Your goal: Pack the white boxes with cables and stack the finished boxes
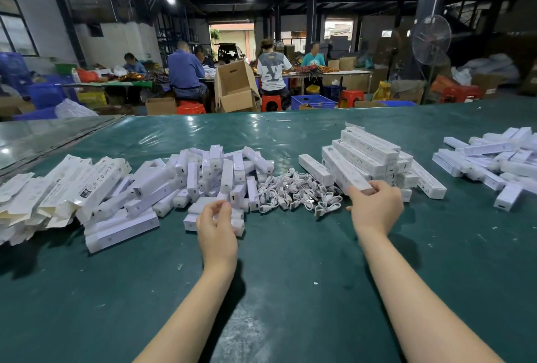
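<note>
The green surface [290,275] carries several white piles across its middle. The right hand [376,207] grips the near end of 1 long white box [343,171]. Its fingers [383,188] are curled over the top of that end, with the thumb on the side. The box slants away from the hand and lies against the near left side of the stack of finished boxes [372,150], which sits right of centre. 1 more closed box [315,169] lies just beside the stack, on its left.

The left hand [216,224] hovers low over the near fringe of the heap of small white boxes [209,173] at the centre of the surface. Its fingers [225,208] are bent toward the thumb. They are blurred, so I cannot tell whether they pinch anything.

The coiled white cables [299,194] lie in a tangle between the 2 hands, touching the heap on their left and the stack on their right. Neither hand touches them.

Flat unfolded cartons [58,188] are fanned out by the left edge. Another loose pile of boxes [494,159] lies toward the right edge, well apart from the stack.

Beyond the far edge, people sit at tables around an open cardboard carton [235,86].
</note>
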`<state>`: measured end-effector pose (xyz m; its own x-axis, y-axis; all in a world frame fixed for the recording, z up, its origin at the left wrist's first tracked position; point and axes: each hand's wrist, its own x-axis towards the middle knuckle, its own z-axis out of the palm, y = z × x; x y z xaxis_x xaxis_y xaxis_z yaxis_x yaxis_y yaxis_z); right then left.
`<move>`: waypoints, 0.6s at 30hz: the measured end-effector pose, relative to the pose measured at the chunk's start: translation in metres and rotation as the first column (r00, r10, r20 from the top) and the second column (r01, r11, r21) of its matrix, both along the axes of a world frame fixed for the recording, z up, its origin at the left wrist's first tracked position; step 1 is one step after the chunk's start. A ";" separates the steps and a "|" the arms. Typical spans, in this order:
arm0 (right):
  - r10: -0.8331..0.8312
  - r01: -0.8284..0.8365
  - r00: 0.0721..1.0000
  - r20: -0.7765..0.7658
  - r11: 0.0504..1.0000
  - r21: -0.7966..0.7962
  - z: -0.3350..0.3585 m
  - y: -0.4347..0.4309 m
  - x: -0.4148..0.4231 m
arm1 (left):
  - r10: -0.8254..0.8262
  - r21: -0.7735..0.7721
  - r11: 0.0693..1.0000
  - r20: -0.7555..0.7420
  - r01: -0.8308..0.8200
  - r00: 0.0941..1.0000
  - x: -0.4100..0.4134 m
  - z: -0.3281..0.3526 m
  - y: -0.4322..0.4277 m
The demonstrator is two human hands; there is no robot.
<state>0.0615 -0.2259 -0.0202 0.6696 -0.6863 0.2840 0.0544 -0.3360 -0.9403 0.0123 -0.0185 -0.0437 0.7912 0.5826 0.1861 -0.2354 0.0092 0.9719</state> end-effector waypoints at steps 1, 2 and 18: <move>-0.010 0.010 0.999 -0.041 1.000 0.011 0.001 -0.004 0.007 | -0.010 0.030 0.999 -0.003 0.010 1.000 0.000 0.000 -0.002; -0.020 0.022 0.997 -0.071 0.999 0.023 0.004 -0.006 0.013 | -0.019 0.048 0.999 -0.005 0.019 1.000 -0.001 -0.001 -0.003; 0.185 -0.186 0.982 -0.033 0.982 -0.018 -0.018 0.034 0.008 | -0.060 0.028 0.998 -0.018 0.060 0.998 -0.002 0.000 -0.004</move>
